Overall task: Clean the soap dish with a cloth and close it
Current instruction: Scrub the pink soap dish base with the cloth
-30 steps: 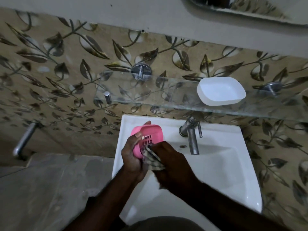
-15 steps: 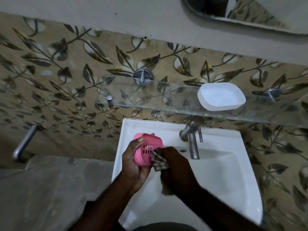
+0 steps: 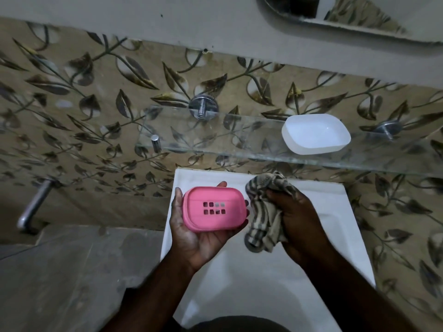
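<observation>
Above white sink (image 3: 332, 200), left fingers (image 3: 221, 185) round pink soap dish (image 3: 211, 222), right fingers (image 3: 278, 197) round cloth (image 3: 263, 212)

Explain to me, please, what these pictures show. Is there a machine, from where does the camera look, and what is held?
There is no machine here: a person works with two bare hands. Every picture comes from one wide camera worn on the person's head, looking forward and down, so the arms enter from the bottom. The left hand holds the pink soap dish, which has small drain holes, over the white sink. The right hand grips a striped cloth beside the dish, not on it. A white tub, probably the other half of the dish, lies open side up on the glass shelf above the sink, so the dish is not yet closed.
</observation>
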Demonstrator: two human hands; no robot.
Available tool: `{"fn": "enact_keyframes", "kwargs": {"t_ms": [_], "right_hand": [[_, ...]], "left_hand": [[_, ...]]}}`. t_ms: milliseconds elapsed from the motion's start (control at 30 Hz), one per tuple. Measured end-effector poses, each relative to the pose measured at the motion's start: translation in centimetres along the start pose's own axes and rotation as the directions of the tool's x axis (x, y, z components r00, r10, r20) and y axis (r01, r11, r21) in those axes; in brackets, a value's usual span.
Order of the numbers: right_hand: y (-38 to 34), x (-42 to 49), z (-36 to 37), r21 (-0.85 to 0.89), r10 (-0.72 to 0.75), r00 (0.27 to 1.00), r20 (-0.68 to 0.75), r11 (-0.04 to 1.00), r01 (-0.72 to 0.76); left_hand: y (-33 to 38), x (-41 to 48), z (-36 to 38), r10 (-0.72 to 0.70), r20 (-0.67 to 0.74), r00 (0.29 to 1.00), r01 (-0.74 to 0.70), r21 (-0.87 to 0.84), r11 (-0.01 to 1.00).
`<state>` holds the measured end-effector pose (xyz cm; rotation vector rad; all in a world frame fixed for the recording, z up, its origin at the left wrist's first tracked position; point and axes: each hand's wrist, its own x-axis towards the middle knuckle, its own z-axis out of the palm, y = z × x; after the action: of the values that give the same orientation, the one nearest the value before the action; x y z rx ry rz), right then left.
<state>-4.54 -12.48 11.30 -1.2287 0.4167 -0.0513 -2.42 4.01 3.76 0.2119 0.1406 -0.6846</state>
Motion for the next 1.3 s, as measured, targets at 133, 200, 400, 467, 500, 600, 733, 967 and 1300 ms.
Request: {"fn": "enact_keyframes", "kwargs": {"t_ms": [133, 200, 400, 467, 500, 600, 733, 967, 1300], "right_hand": [[-0.4, -0.8, -1.0, -0.144, -0.006, 1.000, 0.003, 0.990, 0.007], [-0.5, -1.6, -0.5, -0.306, -0.039, 0.996, 0.078, 0.950, 0.061], [0.7, -1.2, 3.6, -0.753, -0.365, 0.864, 0.347, 0.442, 0.488], [1.8, -1.7, 5.3, -0.731, -0.333, 0.809, 0.485, 0.353, 0.584], [2.0, -2.1, 6.0, -0.716, -0.268, 0.793, 0.547, 0.341, 0.609], [1.8, -1.5, 4.8, -0.669, -0.232, 0.731, 0.642, 0.296, 0.682], [1.9, -0.7, 3.5, -0.715, -0.355, 0.778, 0.518, 0.318, 0.622], [0.6, -1.5, 4.9, -0.624, -0.393, 0.592, 0.703, 0.058, 0.779], [0.8, -2.9, 3.0, -0.791, -0.333, 0.824, 0.458, 0.270, 0.549]], "left_hand": [[-0.3, 0.0, -0.9, -0.037, 0.095, 0.995, 0.040, -0.025, 0.999], [-0.3, 0.1, -0.7, -0.032, 0.097, 0.995, 0.033, -0.008, 0.999], [-0.4, 0.2, 0.8, -0.046, 0.090, 0.995, 0.045, 0.013, 0.999], [-0.5, 0.4, 1.1, -0.044, 0.061, 0.997, 0.039, 0.078, 0.996], [-0.5, 0.4, 1.2, -0.057, 0.081, 0.995, 0.052, 0.062, 0.997], [0.3, 0.2, 1.0, -0.035, 0.038, 0.999, 0.031, 0.096, 0.995], [0.3, 0.2, 1.0, 0.022, 0.010, 1.000, -0.023, 0.056, 0.998], [0.7, 0.0, 2.2, 0.017, -0.005, 1.000, -0.016, 0.137, 0.990], [-0.7, -0.5, 2.0, -0.006, 0.065, 0.998, 0.001, 0.073, 0.997]]}}
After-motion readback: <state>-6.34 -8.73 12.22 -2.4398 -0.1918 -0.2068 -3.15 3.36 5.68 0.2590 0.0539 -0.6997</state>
